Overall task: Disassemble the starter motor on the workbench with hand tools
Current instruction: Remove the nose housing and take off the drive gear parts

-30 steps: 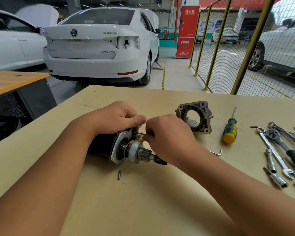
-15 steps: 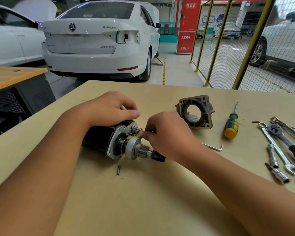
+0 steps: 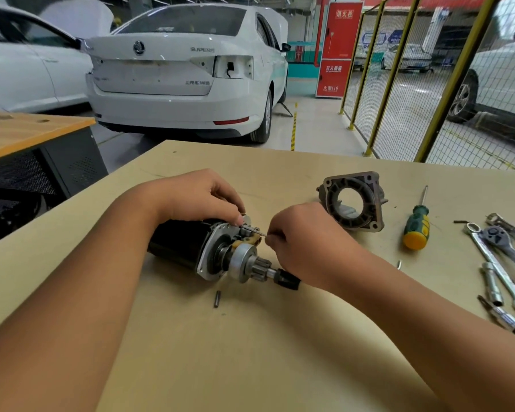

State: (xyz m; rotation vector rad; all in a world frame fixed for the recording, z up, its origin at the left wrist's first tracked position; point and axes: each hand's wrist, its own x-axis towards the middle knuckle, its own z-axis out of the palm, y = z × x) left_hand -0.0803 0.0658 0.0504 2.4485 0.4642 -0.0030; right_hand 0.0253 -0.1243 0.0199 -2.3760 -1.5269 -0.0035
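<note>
The starter motor lies on its side mid-workbench, pinion gear toward the right, with its removed nose housing standing just beyond. The left hand curls over the motor's top, gripping it. The right hand pinches a thin metal pin at the drive end; a short pin lies loose in front.

Left hand steadying starter motor, right hand apparently pinching thin pin
</note>
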